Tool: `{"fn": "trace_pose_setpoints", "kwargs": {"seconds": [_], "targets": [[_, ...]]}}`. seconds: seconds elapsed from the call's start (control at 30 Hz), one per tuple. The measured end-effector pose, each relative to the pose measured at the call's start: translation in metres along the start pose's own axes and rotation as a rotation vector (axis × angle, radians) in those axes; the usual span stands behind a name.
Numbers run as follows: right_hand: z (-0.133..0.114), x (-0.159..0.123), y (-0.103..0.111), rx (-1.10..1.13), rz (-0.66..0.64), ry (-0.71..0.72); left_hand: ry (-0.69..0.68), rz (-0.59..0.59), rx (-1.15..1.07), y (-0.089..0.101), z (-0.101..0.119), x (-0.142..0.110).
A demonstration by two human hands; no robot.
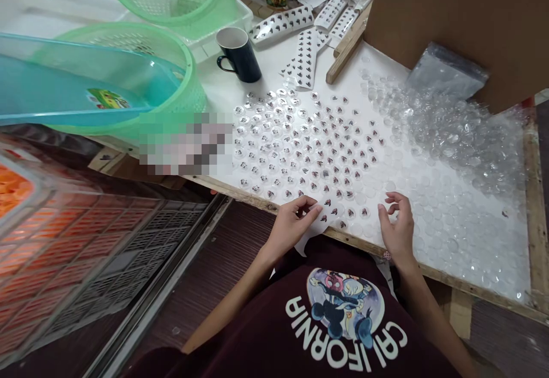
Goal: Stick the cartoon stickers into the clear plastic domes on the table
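My left hand (pixel 288 228) is closed at the table's front edge, thumb and fingers pinching a white sticker sheet (pixel 315 230). A few small dark printed stickers show on the sheet, and its lower end curls over the edge. My right hand (pixel 398 226) is a little to the right, above clear discs, its thumb and fingertips apart with nothing visible between them. Rows of small clear discs with stickers (pixel 315 158) cover the table ahead of my left hand. Plain clear discs (pixel 446 218) lie flat around and beyond my right hand.
A heap of clear discs (pixel 463 132) and a plastic bag (pixel 446 72) lie by a cardboard box (pixel 454 18). A dark mug (pixel 245 60), sticker strips (pixel 305 60) and a wooden bar (pixel 343 60) stand behind. Green baskets (pixel 195 89) and an orange-filled crate (pixel 107 241) are left.
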State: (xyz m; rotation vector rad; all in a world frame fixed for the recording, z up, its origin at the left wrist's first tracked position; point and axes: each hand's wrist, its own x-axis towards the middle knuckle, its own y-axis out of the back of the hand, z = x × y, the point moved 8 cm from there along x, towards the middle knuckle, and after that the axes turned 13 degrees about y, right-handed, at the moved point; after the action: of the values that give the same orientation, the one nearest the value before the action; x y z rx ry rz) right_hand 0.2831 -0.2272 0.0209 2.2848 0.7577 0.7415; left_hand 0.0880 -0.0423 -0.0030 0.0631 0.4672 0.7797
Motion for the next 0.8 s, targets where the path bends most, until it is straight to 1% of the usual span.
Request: {"fn": "trace_pose_setpoints", "kwargs": {"seconds": [0.07,0.13,0.23,0.33,0.47,0.6,0.7,0.8], "targets": [[0.009,0.008,0.010,-0.028,0.055,0.000,-0.002,-0.002,0.002,0.000,0.000,0.000],[0.021,0.019,0.014,-0.088,0.074,0.008,-0.008,0.002,0.006,0.000,0.001,0.000],[0.039,0.036,0.010,-0.197,0.033,0.017,-0.010,0.012,0.012,0.001,0.001,0.000],[0.049,0.047,0.001,-0.253,-0.017,0.032,-0.010,0.007,0.005,0.001,0.001,0.000],[0.051,0.050,-0.006,-0.268,-0.042,0.058,-0.010,0.015,0.003,0.001,0.000,0.000],[0.053,0.050,-0.008,-0.271,-0.057,0.046,-0.004,0.016,0.003,0.001,0.000,0.001],[0.054,0.051,-0.003,-0.243,-0.029,0.027,-0.001,0.015,0.005,0.001,0.000,0.001],[0.049,0.047,0.006,-0.177,0.019,0.023,-0.004,0.014,0.013,0.001,0.000,0.001]]}}
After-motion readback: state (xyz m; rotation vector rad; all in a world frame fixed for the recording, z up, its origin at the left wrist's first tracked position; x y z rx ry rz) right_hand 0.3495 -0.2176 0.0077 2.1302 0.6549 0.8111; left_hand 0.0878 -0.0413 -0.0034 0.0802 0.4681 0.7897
